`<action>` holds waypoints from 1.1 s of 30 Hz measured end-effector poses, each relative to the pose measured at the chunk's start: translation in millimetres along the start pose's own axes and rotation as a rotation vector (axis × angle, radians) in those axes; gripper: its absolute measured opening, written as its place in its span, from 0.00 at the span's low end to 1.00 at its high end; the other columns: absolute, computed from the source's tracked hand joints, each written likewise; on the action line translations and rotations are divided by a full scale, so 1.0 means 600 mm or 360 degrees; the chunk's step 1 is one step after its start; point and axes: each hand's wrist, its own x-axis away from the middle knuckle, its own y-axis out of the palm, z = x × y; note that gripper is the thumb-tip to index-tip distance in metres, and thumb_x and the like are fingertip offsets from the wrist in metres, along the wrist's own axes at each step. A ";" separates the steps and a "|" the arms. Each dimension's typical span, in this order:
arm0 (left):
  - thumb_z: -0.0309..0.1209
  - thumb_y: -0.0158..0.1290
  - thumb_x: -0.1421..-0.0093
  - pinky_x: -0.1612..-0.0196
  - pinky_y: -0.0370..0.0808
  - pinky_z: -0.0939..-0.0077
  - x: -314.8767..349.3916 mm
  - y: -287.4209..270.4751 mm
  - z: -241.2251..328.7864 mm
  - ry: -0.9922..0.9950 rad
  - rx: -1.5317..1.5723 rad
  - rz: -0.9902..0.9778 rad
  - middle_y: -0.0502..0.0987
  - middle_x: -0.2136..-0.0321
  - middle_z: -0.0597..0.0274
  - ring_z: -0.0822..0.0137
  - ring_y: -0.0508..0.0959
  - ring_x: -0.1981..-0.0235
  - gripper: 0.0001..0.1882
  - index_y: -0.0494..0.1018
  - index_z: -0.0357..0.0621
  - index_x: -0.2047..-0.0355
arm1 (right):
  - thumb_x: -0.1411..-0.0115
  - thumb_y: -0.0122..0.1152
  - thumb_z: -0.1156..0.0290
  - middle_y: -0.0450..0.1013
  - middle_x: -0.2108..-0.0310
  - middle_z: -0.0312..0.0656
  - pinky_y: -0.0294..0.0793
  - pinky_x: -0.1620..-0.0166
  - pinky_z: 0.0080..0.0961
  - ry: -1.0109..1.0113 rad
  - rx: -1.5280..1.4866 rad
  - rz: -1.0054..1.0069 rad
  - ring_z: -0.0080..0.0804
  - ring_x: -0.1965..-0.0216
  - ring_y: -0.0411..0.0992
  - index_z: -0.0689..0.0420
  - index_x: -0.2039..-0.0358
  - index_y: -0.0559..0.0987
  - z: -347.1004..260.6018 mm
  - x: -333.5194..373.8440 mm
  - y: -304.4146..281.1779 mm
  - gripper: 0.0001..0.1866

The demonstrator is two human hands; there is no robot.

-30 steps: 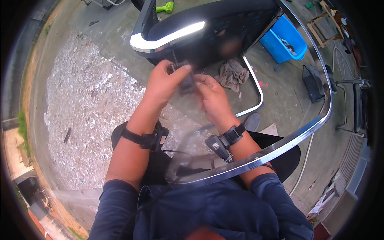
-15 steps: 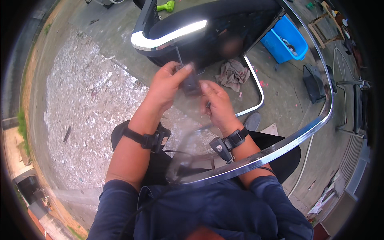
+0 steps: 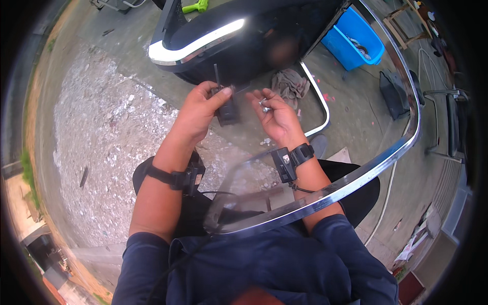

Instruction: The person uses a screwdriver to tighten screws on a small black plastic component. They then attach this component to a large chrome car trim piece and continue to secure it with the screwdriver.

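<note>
Your right hand has drawn away from the dark block over the last half second, its palm now turned up. You have that block clamped between the thumb and fingers of your left hand, a thin rod standing above it, near the black seat. Your right fingers curl around small shiny metal pieces. Beyond them lie a crumpled grey cloth and, farther right, a blue bin.

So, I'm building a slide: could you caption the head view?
Left hand holds a dark block-like part; right hand holds small shiny metal hardware.
</note>
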 end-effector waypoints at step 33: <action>0.37 0.54 0.33 0.70 0.73 0.85 -0.004 0.016 -0.006 -0.0340 0.0119 -0.0219 0.77 0.71 0.70 0.81 0.75 0.74 0.12 0.73 0.41 0.58 | 0.37 0.63 0.68 0.79 0.60 0.46 0.58 0.81 0.11 -0.0232 0.0595 -0.0342 0.14 0.82 0.65 0.60 0.50 0.75 -0.021 -0.072 0.101 0.16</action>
